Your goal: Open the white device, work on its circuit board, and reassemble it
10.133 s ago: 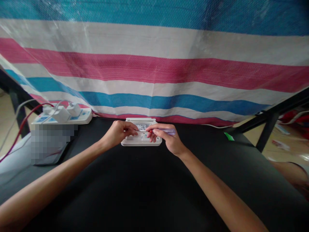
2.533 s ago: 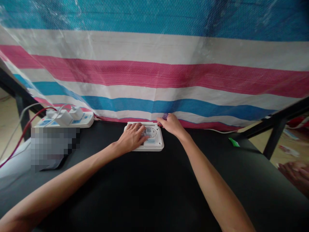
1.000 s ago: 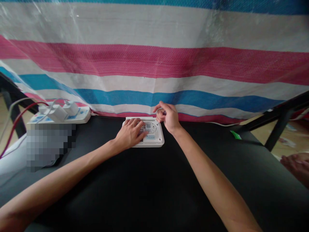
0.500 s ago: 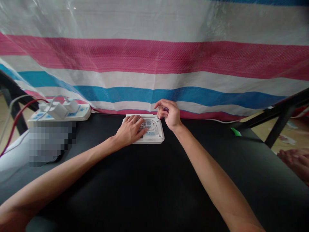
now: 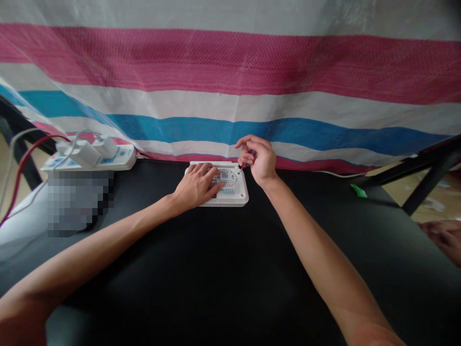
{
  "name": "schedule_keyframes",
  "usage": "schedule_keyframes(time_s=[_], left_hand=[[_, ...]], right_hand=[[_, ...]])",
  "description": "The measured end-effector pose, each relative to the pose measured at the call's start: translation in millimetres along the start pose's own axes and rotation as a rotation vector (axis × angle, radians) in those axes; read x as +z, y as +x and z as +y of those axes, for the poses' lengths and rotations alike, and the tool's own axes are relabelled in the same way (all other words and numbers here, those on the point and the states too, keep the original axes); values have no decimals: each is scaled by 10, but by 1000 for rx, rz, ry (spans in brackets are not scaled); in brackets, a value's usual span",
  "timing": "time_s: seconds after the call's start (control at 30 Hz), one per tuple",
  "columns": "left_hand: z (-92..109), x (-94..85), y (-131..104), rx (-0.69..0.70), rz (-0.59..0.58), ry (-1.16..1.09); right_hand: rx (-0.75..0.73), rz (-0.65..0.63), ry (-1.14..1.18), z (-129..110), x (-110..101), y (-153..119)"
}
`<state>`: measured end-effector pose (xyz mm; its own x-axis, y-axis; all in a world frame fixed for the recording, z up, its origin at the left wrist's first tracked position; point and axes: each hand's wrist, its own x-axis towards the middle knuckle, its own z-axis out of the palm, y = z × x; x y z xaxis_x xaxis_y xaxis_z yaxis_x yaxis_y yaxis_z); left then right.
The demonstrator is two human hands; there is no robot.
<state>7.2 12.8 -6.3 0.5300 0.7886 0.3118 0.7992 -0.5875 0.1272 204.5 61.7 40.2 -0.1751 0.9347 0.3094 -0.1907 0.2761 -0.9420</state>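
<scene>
A white, flat device [image 5: 236, 191] with vent holes, labels and corner holes lies on the black table [image 5: 216, 269], close to the striped sheet. My left hand [image 5: 197, 185] rests flat over its left part, fingers spread. At its upper right corner is my right hand [image 5: 257, 158], with fingers curled around a small dark thing that is mostly hidden. A dark and reddish tip shows below the fingers, at the corner hole of the device.
A white power strip [image 5: 126, 158] with plugs, grey and red cables stands at the left, above a blurred-out object [image 5: 75, 199]. A green packet [image 5: 359, 191] lies at the right. Another person's hand [image 5: 444, 235] is at the right edge. The striped sheet [image 5: 201, 129] hangs behind.
The view has shifted slightly, so the scene sits a little higher. My right hand has turned slightly, and the tip under its fingers shows more. My left hand stays on the device.
</scene>
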Motion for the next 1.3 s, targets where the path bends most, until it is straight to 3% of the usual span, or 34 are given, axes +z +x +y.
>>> schedule_keyframes(time_s=[0.3,0.43,0.57,0.87,1.07,1.3], left_hand=[[20,-15,-2,0,13,-1],[24,-22,2,2,13,-11],[23,-24,0,1,14,2],[19,-15,-6,6,43,27],[16,-4,-9,7,52,-1],[12,-5,-9,9,51,-8]], right_hand=[[-12,-25,33,-13,-9,-8],[-25,-9,-63,-32,-17,-14],[-82,-24,-321,-96,-74,-12],[-161,-201,-1225,-336,-181,-9],[-42,-260,-1298,-434,-172,-38],[-28,-164,-1527,-449,-122,-68]])
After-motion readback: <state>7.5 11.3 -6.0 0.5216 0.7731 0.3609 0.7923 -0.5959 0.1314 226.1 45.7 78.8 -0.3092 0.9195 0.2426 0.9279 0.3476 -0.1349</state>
